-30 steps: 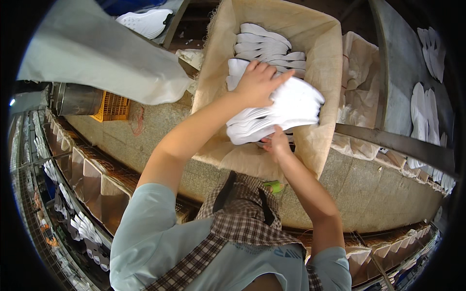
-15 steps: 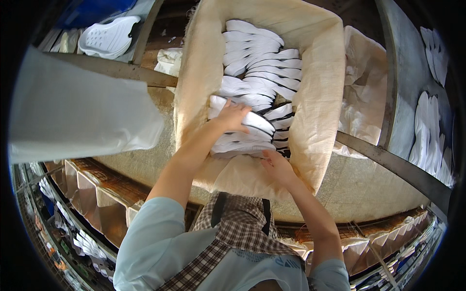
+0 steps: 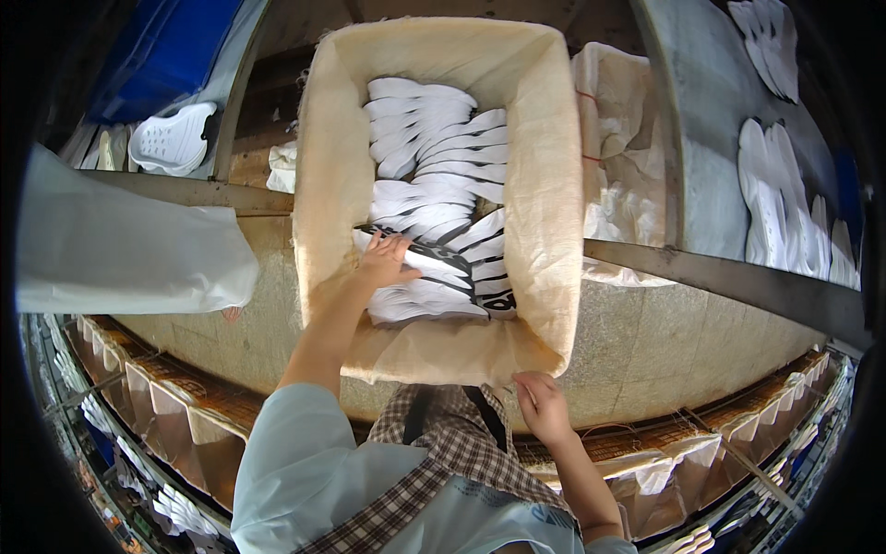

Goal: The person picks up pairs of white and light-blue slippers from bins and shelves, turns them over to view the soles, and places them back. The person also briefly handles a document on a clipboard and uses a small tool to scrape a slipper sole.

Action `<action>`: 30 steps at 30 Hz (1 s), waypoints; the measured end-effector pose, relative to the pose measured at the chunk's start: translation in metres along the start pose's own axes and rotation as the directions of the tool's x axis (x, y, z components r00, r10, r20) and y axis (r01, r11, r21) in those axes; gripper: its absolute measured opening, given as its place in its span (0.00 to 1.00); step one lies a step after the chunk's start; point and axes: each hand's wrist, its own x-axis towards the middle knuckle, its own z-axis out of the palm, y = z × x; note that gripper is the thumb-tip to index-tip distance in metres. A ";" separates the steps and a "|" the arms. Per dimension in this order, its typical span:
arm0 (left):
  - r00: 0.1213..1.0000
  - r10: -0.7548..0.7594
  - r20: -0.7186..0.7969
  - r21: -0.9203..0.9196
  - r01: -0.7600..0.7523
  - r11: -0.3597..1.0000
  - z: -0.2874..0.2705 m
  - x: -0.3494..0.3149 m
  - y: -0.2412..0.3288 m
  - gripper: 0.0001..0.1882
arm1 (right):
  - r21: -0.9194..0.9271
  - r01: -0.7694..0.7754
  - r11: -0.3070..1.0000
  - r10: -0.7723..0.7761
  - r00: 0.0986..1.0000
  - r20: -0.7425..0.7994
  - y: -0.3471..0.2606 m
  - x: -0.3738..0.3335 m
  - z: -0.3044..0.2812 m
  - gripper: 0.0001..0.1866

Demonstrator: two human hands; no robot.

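Rows of white shoe soles point(image 3: 457, 164) with dark edges lie packed on their sides in a large bin point(image 3: 544, 185) lined with beige cloth. My left hand point(image 3: 383, 258) reaches over the bin's left wall and grips a white sole point(image 3: 438, 257) with black markings, resting on the near stack point(image 3: 425, 300). The sole's underside is hidden. At the near right corner of the bin, my right hand point(image 3: 544, 406) has its fingers curled against the rim of the cloth lining point(image 3: 531, 355), with thumb and forefinger close together.
Left of the bin hangs a whitish sheet point(image 3: 129, 249); behind it stand a perforated white sole point(image 3: 173, 138) and a blue crate point(image 3: 166, 55). A metal shelf on the right carries more white soles point(image 3: 780, 198). Its metal bar point(image 3: 729, 286) runs beside the bin. Lined compartments point(image 3: 175, 415) curve behind me.
My right hand has left the soles and drawn back to the bin's near right corner. The sole under my left hand has tipped, showing its black-marked face. The bin sits further left in view.
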 end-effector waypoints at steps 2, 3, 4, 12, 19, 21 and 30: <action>0.999 0.034 0.025 -0.029 -0.034 0.999 0.000 0.004 -0.004 0.45 | -0.035 0.006 0.999 -0.007 1.000 -0.026 0.007 -0.013 -0.009 0.08; 0.998 0.069 0.007 -0.066 -0.068 0.995 -0.001 0.006 -0.004 0.46 | -0.035 -0.006 0.999 0.004 0.999 -0.033 0.011 -0.022 -0.013 0.08; 0.995 0.056 0.082 0.000 -0.056 0.998 -0.002 0.009 -0.004 0.47 | -0.029 -0.014 0.999 0.013 0.999 -0.049 0.014 -0.030 -0.016 0.08; 0.994 -0.099 0.037 -0.050 0.100 0.994 -0.046 -0.003 0.053 0.45 | -0.090 0.032 0.995 -0.045 0.988 -0.148 0.046 -0.114 -0.037 0.09; 0.794 0.332 -0.509 -0.307 -0.528 0.792 -0.116 -0.074 0.261 0.32 | -0.079 -0.012 0.997 -0.009 0.964 -0.265 0.092 -0.215 -0.077 0.10; 0.753 0.433 -0.496 -0.393 -0.639 0.661 -0.140 -0.100 0.330 0.31 | -0.074 -0.034 0.997 0.008 0.946 -0.323 0.108 -0.245 -0.090 0.10; 0.444 0.500 -0.743 -0.490 -0.871 0.044 -0.249 -0.051 0.572 0.34 | -0.077 -0.189 0.979 0.128 0.863 -0.489 0.167 -0.313 -0.157 0.09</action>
